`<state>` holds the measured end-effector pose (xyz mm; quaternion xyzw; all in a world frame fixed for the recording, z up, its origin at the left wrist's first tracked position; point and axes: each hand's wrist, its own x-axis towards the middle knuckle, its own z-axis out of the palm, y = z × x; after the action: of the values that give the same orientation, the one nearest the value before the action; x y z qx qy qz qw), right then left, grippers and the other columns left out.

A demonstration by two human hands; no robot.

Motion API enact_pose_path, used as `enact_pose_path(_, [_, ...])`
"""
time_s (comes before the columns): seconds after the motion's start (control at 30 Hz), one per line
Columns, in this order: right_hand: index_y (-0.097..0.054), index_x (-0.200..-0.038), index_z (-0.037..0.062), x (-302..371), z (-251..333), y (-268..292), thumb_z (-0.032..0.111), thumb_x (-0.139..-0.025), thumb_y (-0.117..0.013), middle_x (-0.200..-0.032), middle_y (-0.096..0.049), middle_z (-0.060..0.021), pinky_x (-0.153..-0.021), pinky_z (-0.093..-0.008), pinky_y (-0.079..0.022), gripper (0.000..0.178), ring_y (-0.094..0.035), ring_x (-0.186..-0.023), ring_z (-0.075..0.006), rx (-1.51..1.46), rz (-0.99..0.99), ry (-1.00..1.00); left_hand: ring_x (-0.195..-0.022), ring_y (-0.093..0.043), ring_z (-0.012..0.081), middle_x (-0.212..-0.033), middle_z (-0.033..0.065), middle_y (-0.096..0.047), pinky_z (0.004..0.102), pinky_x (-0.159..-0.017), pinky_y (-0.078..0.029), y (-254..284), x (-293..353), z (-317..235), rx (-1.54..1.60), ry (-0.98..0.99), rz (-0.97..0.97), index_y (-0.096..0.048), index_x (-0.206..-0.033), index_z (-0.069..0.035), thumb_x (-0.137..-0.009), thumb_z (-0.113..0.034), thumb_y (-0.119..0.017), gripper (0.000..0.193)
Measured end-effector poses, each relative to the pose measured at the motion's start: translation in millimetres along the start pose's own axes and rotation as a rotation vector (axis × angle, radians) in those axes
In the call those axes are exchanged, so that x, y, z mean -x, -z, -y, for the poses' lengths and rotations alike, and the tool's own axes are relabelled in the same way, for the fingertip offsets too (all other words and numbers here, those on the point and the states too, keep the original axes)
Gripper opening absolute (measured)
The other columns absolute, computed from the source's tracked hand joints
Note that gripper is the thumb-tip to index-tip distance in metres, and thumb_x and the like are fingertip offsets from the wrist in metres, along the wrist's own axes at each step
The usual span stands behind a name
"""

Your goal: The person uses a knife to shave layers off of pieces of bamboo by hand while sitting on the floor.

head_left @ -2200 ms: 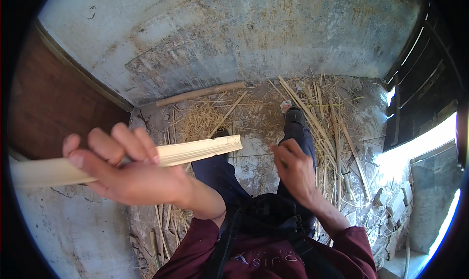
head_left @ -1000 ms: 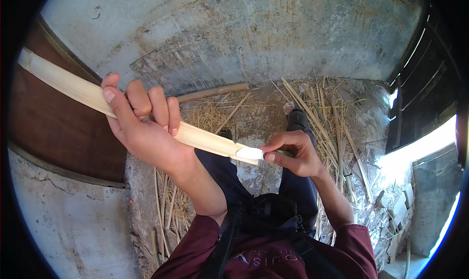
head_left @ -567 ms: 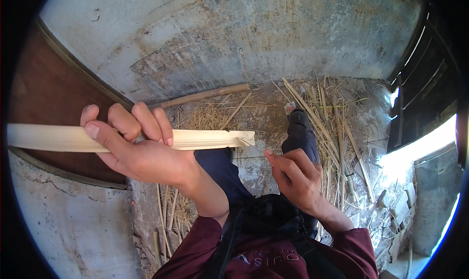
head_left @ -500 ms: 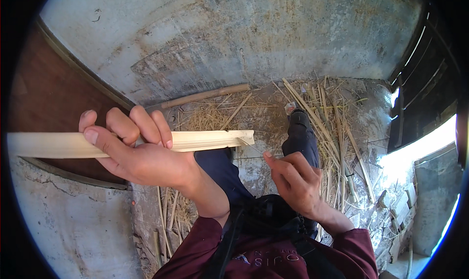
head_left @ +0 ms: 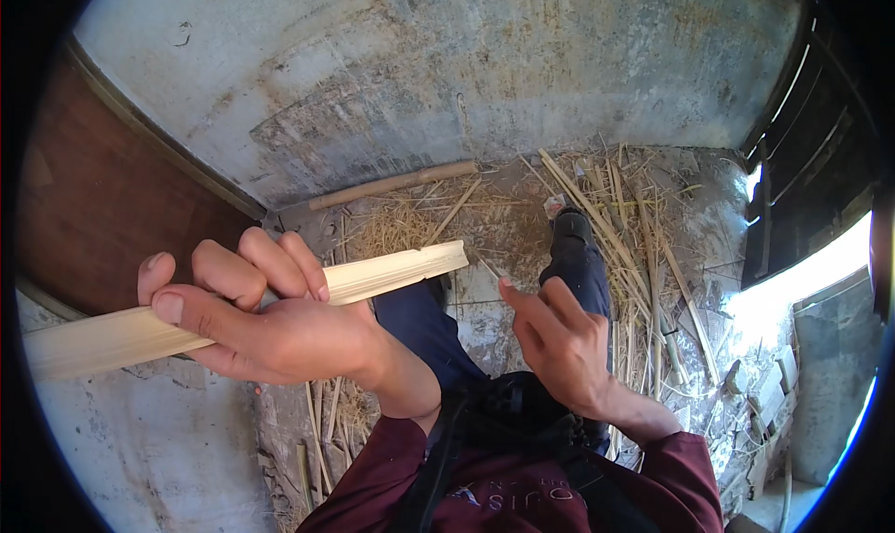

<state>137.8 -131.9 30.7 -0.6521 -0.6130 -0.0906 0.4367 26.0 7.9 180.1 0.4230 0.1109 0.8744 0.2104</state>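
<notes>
My left hand (head_left: 270, 332) is closed around a long, pale split bamboo strip (head_left: 396, 270), which runs from the left edge to a squared end in front of me. A small notch shows in its upper edge near that end. To the right, my right hand (head_left: 564, 346) is closed, with a thin, pointed, blade-like piece (head_left: 488, 268) sticking out past the thumb toward the strip. Its tip is a little apart from the strip's end. The curled fingers hide the rest of that piece.
Straw and several bamboo slats (head_left: 643, 253) litter the floor at the right. A bamboo pole (head_left: 396, 184) lies by the far concrete wall (head_left: 522, 76). A brown panel (head_left: 121, 197) stands at the left, broken tiles (head_left: 769, 398) at the lower right. My shoe (head_left: 569, 223) is beside the slats.
The bamboo strip has tilted, its left part dropping and its right end rising and shifting slightly left. The thin piece in my right hand has come away from the strip's end.
</notes>
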Motion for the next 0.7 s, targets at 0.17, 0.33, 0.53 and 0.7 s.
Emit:
enact_pose_path(0.17, [-0.075, -0.132, 0.0073, -3, 11, 7, -0.003, -0.081, -0.078, -0.085, -0.053, -0.0032, -0.05, -0.0346, -0.051, 0.052, -0.061, -0.056, -0.0172, -0.114, -0.063, 0.067, -0.046, -0.02, 0.0048, -0.066, -0.0031, -0.027, 0.0223, -0.037, -0.018, 1, 4, 4, 0.015, 0.048, 0.031, -0.054, -0.125, -0.001, -0.118, -0.032, -0.049, 0.032])
enact_pose_path(0.33, [-0.076, -0.128, 0.0066, 1, -5, -7, -0.005, -0.082, -0.077, -0.082, -0.052, -0.004, -0.05, -0.0351, -0.051, 0.047, -0.06, -0.056, -0.0183, -0.047, 0.038, -0.044, -0.046, -0.02, 0.0053, -0.067, -0.003, -0.027, 0.0225, -0.037, -0.018, 3, 0, 6, 0.013, 0.037, 0.035, -0.054, -0.125, -0.001, -0.119, -0.031, -0.048, 0.031])
enact_pose_path(0.53, [-0.075, -0.13, 0.0085, -2, 4, 2, -0.002, -0.085, -0.075, -0.085, -0.052, -0.0046, -0.049, -0.0377, -0.05, 0.046, -0.063, -0.057, -0.0216, -0.116, -0.071, 0.007, -0.047, -0.019, 0.0054, -0.066, -0.0031, -0.025, 0.0223, -0.036, -0.019, 2, -4, 5, -0.03, -0.014, -0.013, -0.054, -0.125, 0.0, -0.119, -0.029, -0.048, 0.03])
enact_pose_path(0.7, [-0.075, -0.129, 0.0111, 5, -11, -17, -0.001, -0.088, -0.074, -0.086, -0.054, -0.0048, -0.049, -0.0384, -0.05, 0.042, -0.061, -0.055, -0.0239, -0.03, 0.079, -0.062, -0.047, -0.019, 0.0056, -0.066, -0.0031, -0.024, 0.0225, -0.036, -0.019, 1, -2, 1, 0.018, 0.017, 0.026, -0.054, -0.125, 0.0, -0.118, -0.028, -0.049, 0.03])
